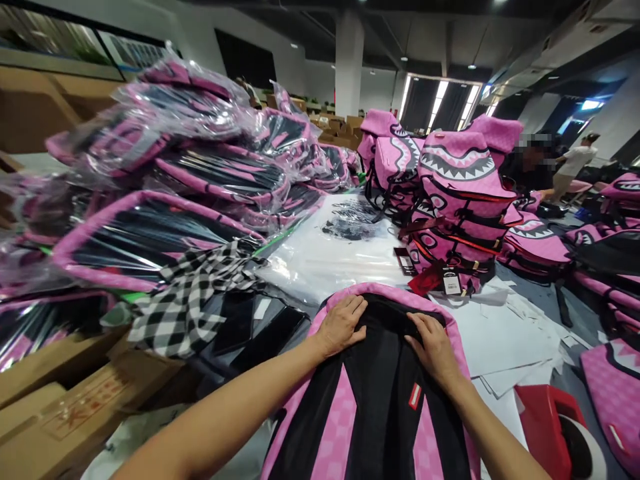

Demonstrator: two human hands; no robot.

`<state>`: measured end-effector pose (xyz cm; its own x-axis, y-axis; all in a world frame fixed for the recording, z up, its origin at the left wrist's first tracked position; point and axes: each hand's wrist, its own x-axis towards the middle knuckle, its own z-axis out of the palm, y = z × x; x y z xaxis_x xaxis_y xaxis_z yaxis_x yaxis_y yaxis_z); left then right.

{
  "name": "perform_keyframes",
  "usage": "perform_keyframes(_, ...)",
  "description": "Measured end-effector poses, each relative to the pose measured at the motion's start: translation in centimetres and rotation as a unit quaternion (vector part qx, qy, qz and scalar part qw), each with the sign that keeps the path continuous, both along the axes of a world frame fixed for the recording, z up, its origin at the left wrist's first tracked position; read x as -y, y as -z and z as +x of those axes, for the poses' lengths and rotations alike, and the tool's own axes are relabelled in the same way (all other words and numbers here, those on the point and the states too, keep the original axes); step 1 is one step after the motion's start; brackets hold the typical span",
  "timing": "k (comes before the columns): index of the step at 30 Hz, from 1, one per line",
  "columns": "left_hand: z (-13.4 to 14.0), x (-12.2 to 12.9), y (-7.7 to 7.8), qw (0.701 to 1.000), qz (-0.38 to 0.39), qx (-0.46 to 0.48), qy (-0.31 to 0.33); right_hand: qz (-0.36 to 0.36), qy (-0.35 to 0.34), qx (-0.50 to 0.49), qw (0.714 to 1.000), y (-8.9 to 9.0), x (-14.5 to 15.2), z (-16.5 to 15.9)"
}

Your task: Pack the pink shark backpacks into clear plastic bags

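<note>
A pink and black backpack lies before me, its back panel and pink-checked shoulder straps facing up. My left hand grips its upper left part, fingers bent over the black fabric and thumb a little apart. On the upper right, my right hand holds the same backpack, its fingertips on the black panel near the pink rim. A small red label shows on the right strap. The underside of the backpack is hidden.
Plastic-wrapped backpacks are heaped at left, beside a checked cloth and cardboard boxes. Clear plastic bags lie ahead. Stacked shark-mouth backpacks stand beyond white papers. A red tape dispenser sits at right. People are further back.
</note>
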<state>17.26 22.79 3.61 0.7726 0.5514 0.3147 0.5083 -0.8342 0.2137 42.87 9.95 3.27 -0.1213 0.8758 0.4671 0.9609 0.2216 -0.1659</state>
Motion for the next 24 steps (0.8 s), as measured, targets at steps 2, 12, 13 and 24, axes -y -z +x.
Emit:
perform_keyframes(2,1.5,-1.6,-0.1,0.998,-0.040,-0.043,0.005,-0.079,0.023,0.002,0.997,0.1,-1.9,1.0)
perform_keyframes(12,6.2,-2.5,-3.3,0.985,-0.146,-0.066,-0.062,-0.147,0.170,0.052,0.973,0.8,-10.8,2.7)
perform_keyframes(13,6.2,-1.5,-3.4,0.979,-0.176,-0.071,-0.069,-0.144,0.180,0.058,0.971,0.9,-11.0,2.4)
perform_keyframes(24,6.1,0.6,-1.0,0.958,-0.233,-0.006,-0.166,-0.150,0.108,0.100,0.978,-5.9,-11.5,5.8)
